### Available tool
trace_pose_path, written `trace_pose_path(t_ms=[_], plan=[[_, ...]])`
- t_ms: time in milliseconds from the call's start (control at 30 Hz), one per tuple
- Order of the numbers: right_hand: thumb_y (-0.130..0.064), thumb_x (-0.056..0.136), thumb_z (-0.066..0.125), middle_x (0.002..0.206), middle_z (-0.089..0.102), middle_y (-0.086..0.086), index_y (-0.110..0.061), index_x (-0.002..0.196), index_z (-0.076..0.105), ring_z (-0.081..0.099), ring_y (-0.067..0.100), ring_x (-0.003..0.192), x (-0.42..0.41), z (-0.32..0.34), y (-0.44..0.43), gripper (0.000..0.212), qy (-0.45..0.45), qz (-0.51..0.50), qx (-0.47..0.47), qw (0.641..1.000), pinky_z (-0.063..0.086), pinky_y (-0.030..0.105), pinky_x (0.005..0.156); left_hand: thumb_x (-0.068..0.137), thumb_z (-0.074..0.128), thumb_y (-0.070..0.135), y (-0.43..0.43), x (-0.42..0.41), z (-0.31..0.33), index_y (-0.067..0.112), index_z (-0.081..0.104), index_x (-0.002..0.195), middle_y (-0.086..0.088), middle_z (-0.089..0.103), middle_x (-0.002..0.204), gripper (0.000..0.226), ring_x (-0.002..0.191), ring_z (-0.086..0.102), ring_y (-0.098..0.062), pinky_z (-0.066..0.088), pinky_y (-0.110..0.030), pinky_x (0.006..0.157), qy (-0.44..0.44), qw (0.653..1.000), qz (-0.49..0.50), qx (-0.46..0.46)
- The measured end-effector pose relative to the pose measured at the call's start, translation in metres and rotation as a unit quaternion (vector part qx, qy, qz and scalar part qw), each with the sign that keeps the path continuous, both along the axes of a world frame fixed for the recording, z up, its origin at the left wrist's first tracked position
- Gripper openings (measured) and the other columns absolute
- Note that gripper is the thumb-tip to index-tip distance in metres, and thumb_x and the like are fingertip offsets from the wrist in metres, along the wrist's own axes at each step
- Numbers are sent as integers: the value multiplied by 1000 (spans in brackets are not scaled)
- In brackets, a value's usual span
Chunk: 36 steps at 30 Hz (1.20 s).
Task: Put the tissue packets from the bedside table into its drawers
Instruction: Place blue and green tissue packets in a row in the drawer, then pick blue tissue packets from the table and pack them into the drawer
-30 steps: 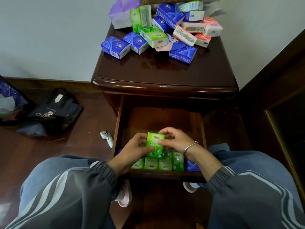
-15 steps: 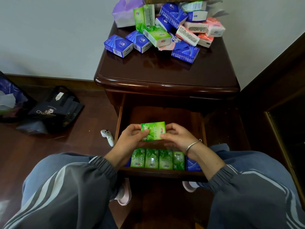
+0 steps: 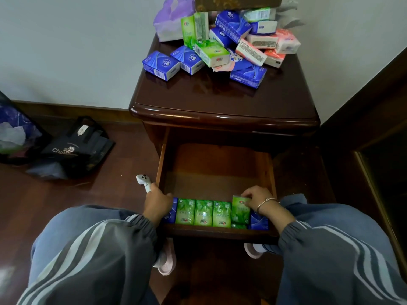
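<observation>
Both hands are down at the front of the open wooden drawer [image 3: 217, 168], seen from the head camera. On the person's right, the right hand [image 3: 256, 200] pinches the top edge of a green plastic-wrapped tissue packet [image 3: 240, 209]. That packet stands higher than its neighbours and slightly tilted. It sits at the right end of a row of three upright green tissue packets [image 3: 203, 213], with a dark blue tissue packet [image 3: 258, 221] on its other side. The left hand [image 3: 157, 203] sits at the row's left end against another blue packet [image 3: 172, 211]. Its fingers are curled, but I cannot tell whether they grip the packet or only steady it.

The step in hand looks like seating this green packet into the gap so that it stands level with the row. It probably needs a downward push while the left hand braces the line against tipping.

Much of the task appears to remain. A loose pile of blue, green, white and pink tissue packets [image 3: 222, 47] lies at the back of the dark glossy bedside worktop [image 3: 220, 102]. Behind the row the drawer floor is bare, so there is room. The next move likely calls for letting go and reaching up to that pile.
</observation>
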State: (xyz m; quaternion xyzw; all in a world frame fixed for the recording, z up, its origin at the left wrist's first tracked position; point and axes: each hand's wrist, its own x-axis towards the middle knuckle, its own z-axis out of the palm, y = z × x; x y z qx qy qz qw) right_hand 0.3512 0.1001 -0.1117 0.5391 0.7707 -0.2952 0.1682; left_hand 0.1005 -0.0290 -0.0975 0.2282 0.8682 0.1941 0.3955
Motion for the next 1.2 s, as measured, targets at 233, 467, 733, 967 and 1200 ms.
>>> trace_pose_path(t_ms=[233, 467, 733, 967, 1200], plan=[[-26, 89, 55, 119, 62, 8, -18, 117, 63, 55, 28, 112, -4, -4, -15, 31, -136, 131, 12, 982, 47, 36, 92, 90, 52, 12, 0, -2, 1, 4, 32, 133, -22, 52, 123, 48, 106, 55, -37, 48, -42, 90, -20, 1000, -3, -8], [-26, 87, 60, 144, 45, 5, -26, 140, 41, 42, 27, 131, 6, 11, -13, 56, -76, 69, -33, 994, 37, 40, 108, 84, 51, 4, -4, -7, 1, 13, 38, 127, -19, 55, 118, 46, 107, 56, -35, 47, -40, 89, -54, 999, -2, 2], [-15, 85, 64, 99, 71, -3, -17, 113, 65, 64, 10, 93, 23, 114, -13, 28, 281, -117, 239, 922, 44, 21, 83, 86, 56, 8, -7, -26, 7, 8, 59, 120, -15, 61, 118, 34, 106, 59, -32, 42, -32, 84, 26, 996, -2, 89], [-18, 88, 58, 116, 63, 11, -9, 115, 62, 56, 29, 112, 51, 171, 40, 28, 277, -216, 422, 836, 43, 40, 97, 87, 51, 5, 0, -48, 46, 14, 64, 110, -3, 66, 106, 28, 102, 60, -23, 48, -37, 86, 49, 963, 101, 243], [-30, 90, 56, 132, 48, 22, -1, 132, 44, 42, 37, 123, 16, 168, 91, 52, 190, -216, 390, 875, 34, 44, 103, 87, 52, 3, 43, -67, 112, 9, 61, 110, -4, 64, 104, 25, 94, 58, -17, 43, -29, 86, 133, 915, 99, 369]])
